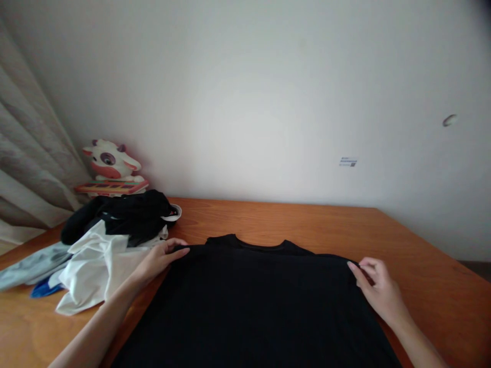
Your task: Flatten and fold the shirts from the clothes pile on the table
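A black T-shirt is stretched out in front of me over the wooden table, its neckline towards the wall and its lower part running past the bottom of the view. My left hand pinches the shirt's far left corner between thumb and fingers. At the far right corner, my right hand grips the cloth the same way, thumb against fingertips. Between the two hands the top edge is drawn nearly straight, with the collar showing just beyond it.
Left of the shirt lies a heap of clothes: black garments, a white garment and a light grey one. A cow-shaped toy keyboard stands behind them by the curtain. The wooden table meets a white wall.
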`<state>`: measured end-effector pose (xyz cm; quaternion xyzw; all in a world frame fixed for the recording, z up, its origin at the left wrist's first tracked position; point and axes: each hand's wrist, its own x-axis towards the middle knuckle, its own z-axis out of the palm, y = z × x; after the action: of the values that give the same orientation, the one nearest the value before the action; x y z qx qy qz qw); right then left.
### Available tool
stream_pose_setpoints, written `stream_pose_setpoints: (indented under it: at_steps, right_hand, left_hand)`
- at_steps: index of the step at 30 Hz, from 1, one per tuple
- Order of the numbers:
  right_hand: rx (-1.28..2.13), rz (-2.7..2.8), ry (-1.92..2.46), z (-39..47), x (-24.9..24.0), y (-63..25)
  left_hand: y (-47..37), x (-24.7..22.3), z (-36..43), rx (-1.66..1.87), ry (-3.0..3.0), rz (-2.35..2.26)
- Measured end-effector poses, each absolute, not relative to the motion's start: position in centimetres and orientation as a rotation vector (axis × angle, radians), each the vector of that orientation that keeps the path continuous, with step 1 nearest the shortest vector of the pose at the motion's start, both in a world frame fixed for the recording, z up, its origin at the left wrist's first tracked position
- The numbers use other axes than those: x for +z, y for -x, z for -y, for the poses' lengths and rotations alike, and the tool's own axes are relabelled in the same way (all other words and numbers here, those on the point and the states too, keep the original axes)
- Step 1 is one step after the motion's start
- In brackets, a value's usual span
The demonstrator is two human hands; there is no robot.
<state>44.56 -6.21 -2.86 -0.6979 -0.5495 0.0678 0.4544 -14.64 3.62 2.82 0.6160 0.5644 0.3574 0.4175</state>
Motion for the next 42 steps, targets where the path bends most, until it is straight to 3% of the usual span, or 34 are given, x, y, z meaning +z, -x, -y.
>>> stream_pose_setpoints:
  at_steps: [5, 15, 21, 28, 35, 42]
  right_hand:
    - [-0.026, 1.478, 1.648, 6.1, -2.2, -43.9]
    - [0.358, 1.711, 1.728, 6.1, -1.7, -44.6]
    - [0.220, 1.596, 1.701, 6.3, -1.4, -44.3]
    - [0.046, 1.446, 1.560, 6.3, 0.1, -43.5]
    - [0.376, 1.501, 1.730, 3.1, -1.3, -44.6]
    - [0.124, 1.546, 1.662, 2.7, -2.0, -43.7]
  left_hand:
    - [13.1, 2.1, -4.5, 1.416, -1.606, -1.435]
    - [14.8, 2.6, -3.9, 0.766, -1.663, -1.570]
    - [14.8, 3.7, -3.5, 0.803, -1.851, -1.412]
    - [15.2, 3.3, -4.2, 1.341, -1.641, -1.472]
    - [14.7, 1.7, -6.0, 0.930, -2.031, -1.519]
    - [15.6, 0.7, -5.7, 1.033, -2.127, -1.604]
